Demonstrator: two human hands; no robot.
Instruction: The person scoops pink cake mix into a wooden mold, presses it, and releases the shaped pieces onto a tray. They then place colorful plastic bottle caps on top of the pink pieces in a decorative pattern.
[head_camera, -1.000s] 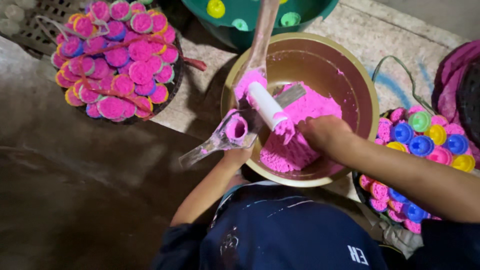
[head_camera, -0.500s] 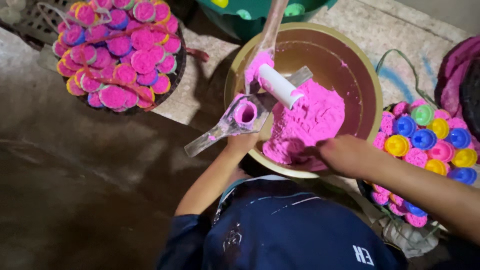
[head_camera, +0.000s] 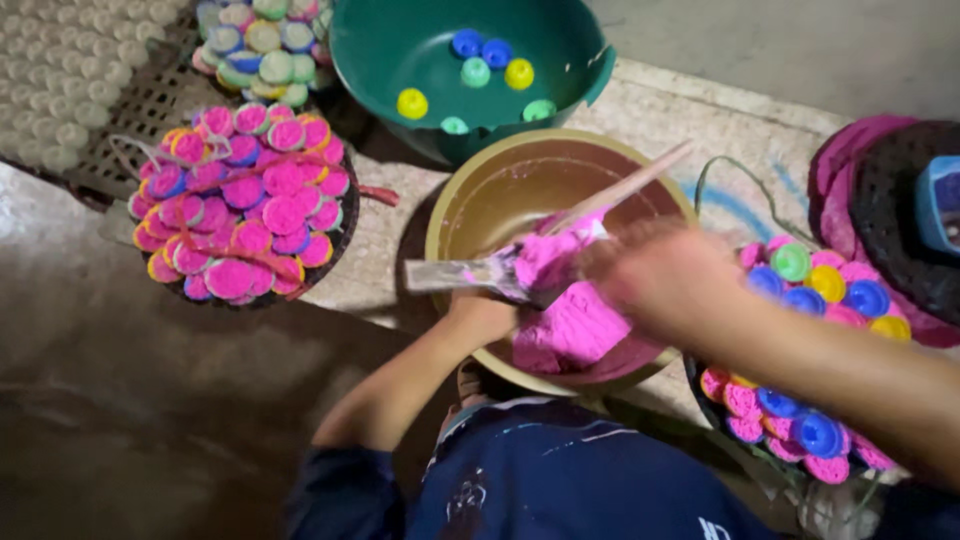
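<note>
I look down on a tan bowl (head_camera: 470, 205) that sits just in front of my knees, with a heap of pink powder (head_camera: 575, 330) banked against its near wall. Behind it, touching its far rim, stands a green basin (head_camera: 400, 60) with a few loose caps (head_camera: 465, 70) in blue, yellow and green. To my left a round tray (head_camera: 345, 235) is piled with filled pink caps (head_camera: 245, 205), and to my right a second tray carries filled caps in mixed colours (head_camera: 800, 350).

My left hand (head_camera: 480, 315) is closed round the near end of a metal mould (head_camera: 470, 275), which lies level across the near-left rim of the bowl; its far end is loaded with pink powder. My right hand (head_camera: 660, 275) is blurred above the heap. Its fingers look curled, and a pale stick (head_camera: 620, 190) slants out of the bowl beside it, but I cannot tell how firm that grip is or whether it holds anything else.

To do this packing well, I judge that the mould should stay over the bowl so spilt powder falls back in. I would keep it level, press straight down rather than at a slant, and steady the left wrist against the rim.
</note>
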